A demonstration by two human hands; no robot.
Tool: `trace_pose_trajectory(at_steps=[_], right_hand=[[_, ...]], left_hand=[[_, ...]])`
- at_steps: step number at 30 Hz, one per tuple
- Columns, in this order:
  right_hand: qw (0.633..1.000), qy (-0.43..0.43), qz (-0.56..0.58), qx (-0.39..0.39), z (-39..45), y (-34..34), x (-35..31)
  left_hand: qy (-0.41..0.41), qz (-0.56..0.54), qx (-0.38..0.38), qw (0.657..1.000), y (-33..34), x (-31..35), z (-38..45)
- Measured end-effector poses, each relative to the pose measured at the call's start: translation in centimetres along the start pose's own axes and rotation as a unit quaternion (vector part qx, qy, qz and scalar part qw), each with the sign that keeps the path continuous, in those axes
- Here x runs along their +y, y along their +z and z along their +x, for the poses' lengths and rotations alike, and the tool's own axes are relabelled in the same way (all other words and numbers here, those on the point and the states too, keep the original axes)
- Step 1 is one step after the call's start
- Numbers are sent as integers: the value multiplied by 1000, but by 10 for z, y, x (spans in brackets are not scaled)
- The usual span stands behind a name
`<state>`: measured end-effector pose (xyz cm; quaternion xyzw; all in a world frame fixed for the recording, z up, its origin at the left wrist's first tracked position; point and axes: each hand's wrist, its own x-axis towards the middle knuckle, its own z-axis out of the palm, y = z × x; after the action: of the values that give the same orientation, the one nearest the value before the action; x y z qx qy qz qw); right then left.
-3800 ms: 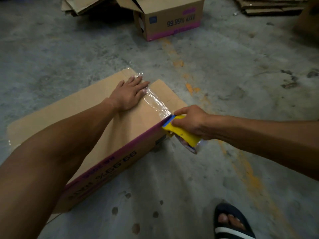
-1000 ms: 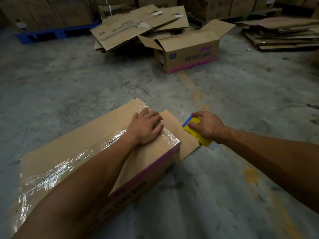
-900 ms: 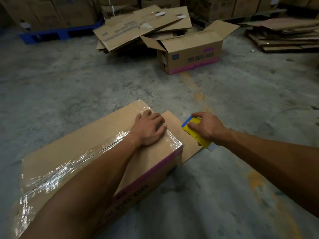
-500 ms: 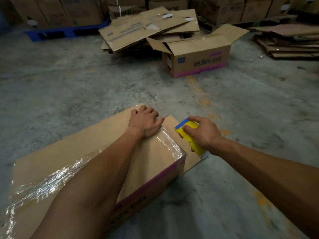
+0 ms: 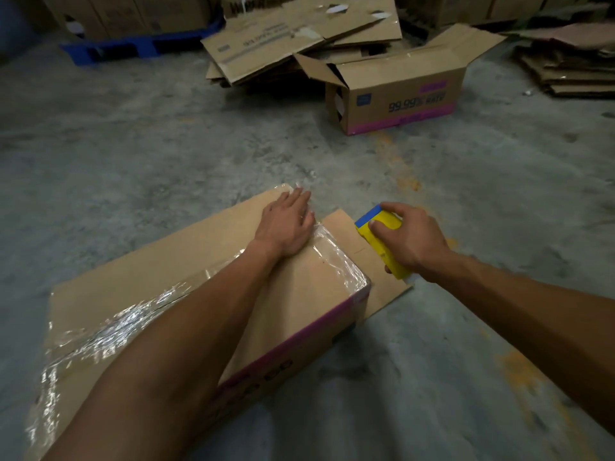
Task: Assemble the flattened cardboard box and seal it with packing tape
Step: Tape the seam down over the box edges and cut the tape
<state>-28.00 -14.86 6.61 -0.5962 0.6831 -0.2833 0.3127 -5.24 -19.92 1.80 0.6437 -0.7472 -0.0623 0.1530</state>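
- Brown cardboard box with a pink band [image 5: 186, 304], lying on the grey concrete floor [image 5: 133, 154], is sealed along its top with clear packing tape [image 5: 109, 324].
- Left hand [image 5: 288, 227] is laid flat, fingers extended, on the box's far end.
- Yellow-and-blue tape dispenser [image 5: 382, 242] is gripped in the closed right hand [image 5: 411, 239], just beside the box, above an outspread flap [image 5: 379, 287].

The cardboard box [image 5: 186, 307] lies assembled on the floor, its brown top seam covered by clear packing tape [image 5: 109, 324]. A magenta band edges its near side. One flap [image 5: 369, 261] lies flat at the right end.
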Motion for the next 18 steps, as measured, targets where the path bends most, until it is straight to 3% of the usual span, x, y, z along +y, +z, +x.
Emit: trace_pose_trajectory(at_steps=[3,7,18], right_hand=[[999,-31,2,24,-8,5,-16],[995,-93,1,36,-19,15,-40],[972,-229,18,-48,-69,65,-118]], left_hand=[[10,-17,2,1000,-9,-11,-20],[-36,30,-24,999,-26,-44,-60],[-227,73,-30,971,-95,-164,-245]])
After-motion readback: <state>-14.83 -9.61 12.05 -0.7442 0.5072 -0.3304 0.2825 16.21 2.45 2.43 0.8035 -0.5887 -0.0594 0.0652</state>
